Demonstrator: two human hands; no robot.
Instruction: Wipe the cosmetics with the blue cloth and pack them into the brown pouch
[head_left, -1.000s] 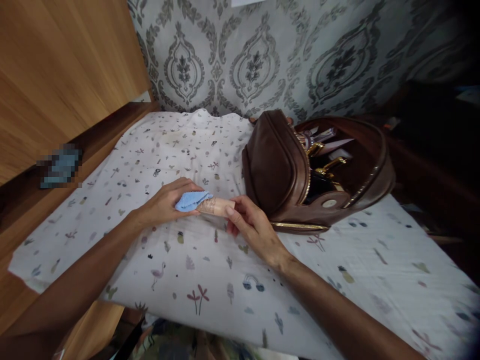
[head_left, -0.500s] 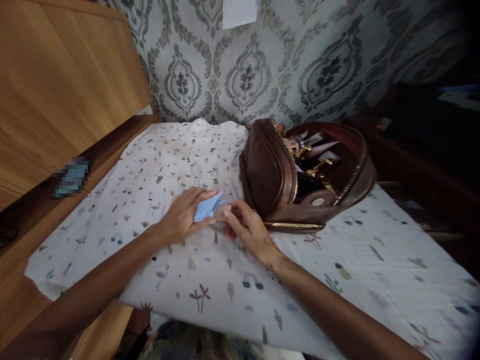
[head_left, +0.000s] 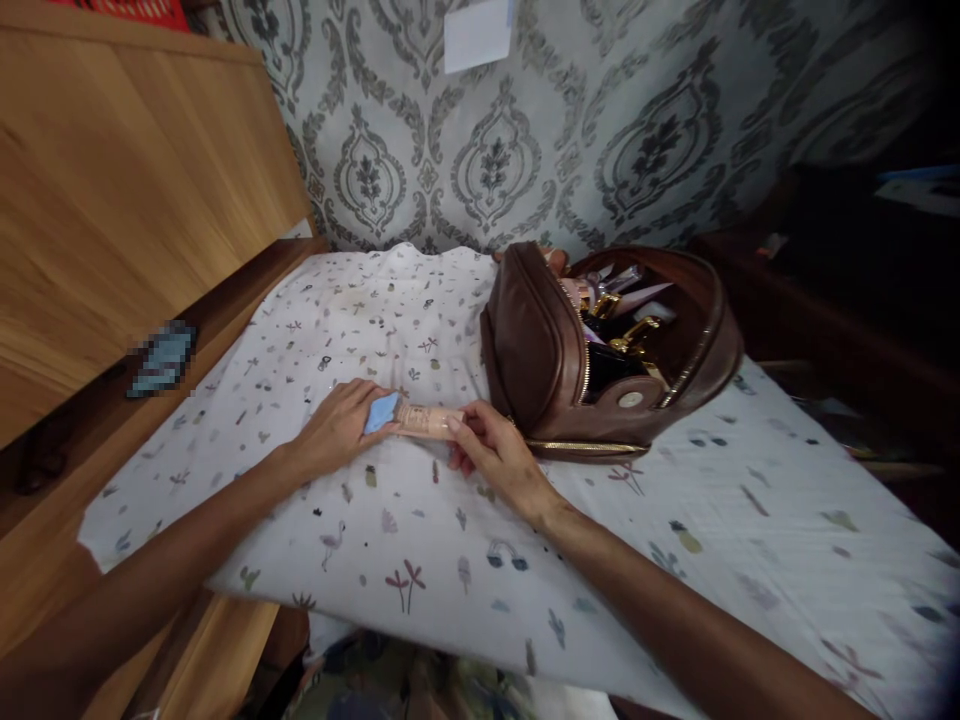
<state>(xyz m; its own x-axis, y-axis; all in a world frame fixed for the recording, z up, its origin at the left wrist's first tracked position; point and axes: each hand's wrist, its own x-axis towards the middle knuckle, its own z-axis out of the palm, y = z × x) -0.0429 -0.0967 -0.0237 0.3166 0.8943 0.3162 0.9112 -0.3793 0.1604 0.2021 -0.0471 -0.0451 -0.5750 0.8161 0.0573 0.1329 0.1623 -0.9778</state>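
Note:
A slim beige cosmetic tube (head_left: 429, 420) lies level just above the patterned white cloth (head_left: 420, 560). My right hand (head_left: 496, 456) pinches its right end with fingers closed. My left hand (head_left: 339, 426) is closed on a small light-blue cloth (head_left: 381, 411), which is pressed against the tube's left end. Right of the hands stands an open brown leather bag (head_left: 551, 350) with gold zips. Several cosmetic items with gold caps (head_left: 628, 332) show inside it.
A wooden cabinet side (head_left: 127, 190) and a dark wooden ledge (head_left: 112, 400) run along the left. Patterned grey wallpaper (head_left: 525, 130) with a white paper note (head_left: 475, 34) is behind. Dark furniture (head_left: 847, 330) stands at the right.
My left hand slid the blue cloth along the tube towards my right hand half a second ago, then back to the tube's left end. My view has tilted up a little.

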